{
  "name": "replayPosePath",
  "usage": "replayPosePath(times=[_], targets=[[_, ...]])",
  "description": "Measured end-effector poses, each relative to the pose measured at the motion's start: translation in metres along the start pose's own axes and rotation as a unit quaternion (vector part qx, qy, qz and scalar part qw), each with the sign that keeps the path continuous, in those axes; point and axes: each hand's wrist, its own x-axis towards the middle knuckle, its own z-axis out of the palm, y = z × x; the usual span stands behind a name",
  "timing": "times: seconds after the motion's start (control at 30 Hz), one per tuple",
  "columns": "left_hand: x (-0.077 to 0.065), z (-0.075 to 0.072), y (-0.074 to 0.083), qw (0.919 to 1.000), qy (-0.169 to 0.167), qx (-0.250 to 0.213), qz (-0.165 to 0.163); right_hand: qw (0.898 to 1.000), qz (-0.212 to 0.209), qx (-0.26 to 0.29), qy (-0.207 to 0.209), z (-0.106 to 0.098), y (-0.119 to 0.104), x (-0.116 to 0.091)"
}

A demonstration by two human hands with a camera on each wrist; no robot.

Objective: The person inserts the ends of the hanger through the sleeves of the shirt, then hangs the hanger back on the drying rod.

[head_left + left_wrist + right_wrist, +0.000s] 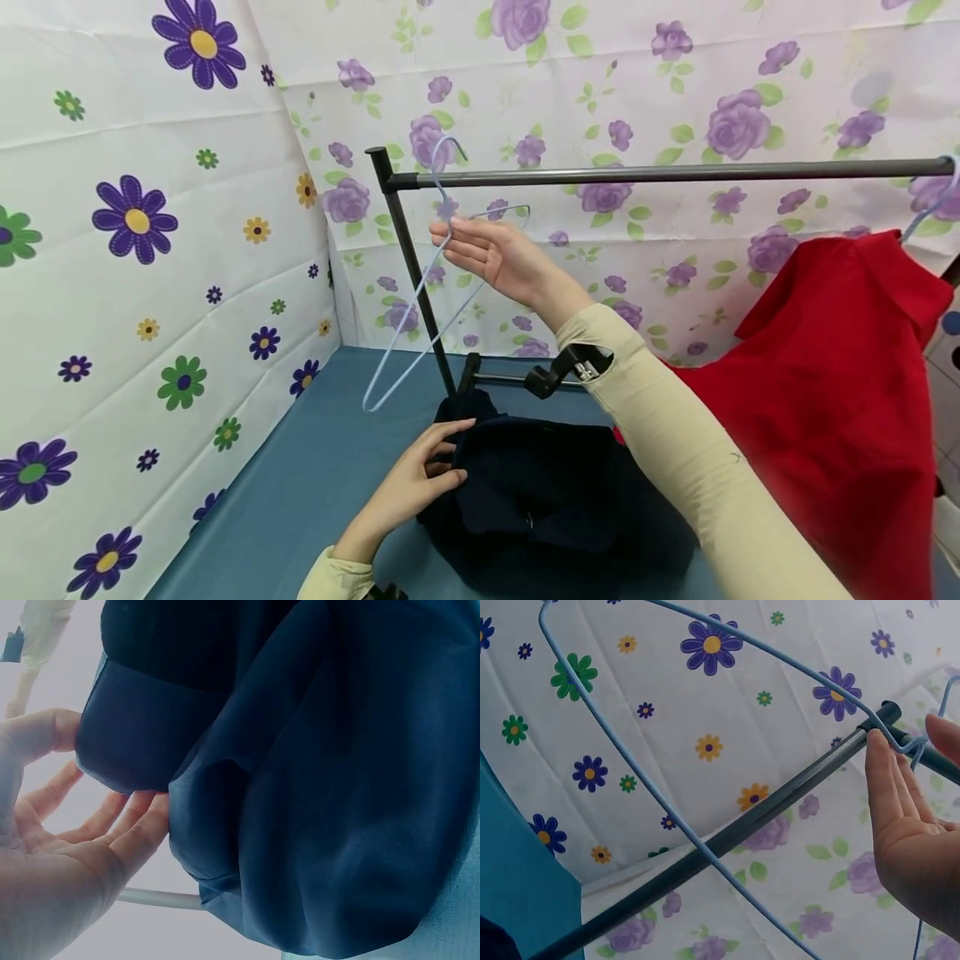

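Observation:
My right hand [498, 258] is raised by the left end of the rack's rail, with fingers nearly straight. Between its thumb and fingers it holds the neck of a light-blue wire hanger [402, 327]. The hook rises above the rail, and the hanger's body slants down to the left. In the right wrist view, the hanger [634, 761] crosses in front of the rack's post. Lower down, my left hand [416, 479] grips the left edge of a dark navy garment [540, 475], thumb on the near side. In the left wrist view, the other fingers go behind the cloth [142, 724].
A black clothes rack [660, 173] spans the back, its post [416, 275] on the left. At the right a red shirt [832, 375] hangs from another hanger [933, 200]. A blue-grey surface [300, 467] lies below, with flowered sheets [225, 308] behind and at left.

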Motion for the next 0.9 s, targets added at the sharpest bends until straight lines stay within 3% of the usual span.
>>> replayPosePath(times=[0.47, 0.73, 0.9], targets=[[0.000, 0.001, -0.001, 0.9999, 0.000, -0.015, -0.006, 0.992, 0.045, -0.109, 0.054, -0.019, -0.015, -0.041], [-0.001, 0.001, -0.001, 0.9998, 0.004, -0.018, 0.000, 0.968, 0.067, -0.230, 0.069, -0.032, -0.020, -0.063], [-0.003, 0.001, -0.003, 0.9998, 0.007, -0.018, -0.005, 0.955, 0.080, -0.276, 0.070, -0.043, -0.023, -0.075]])
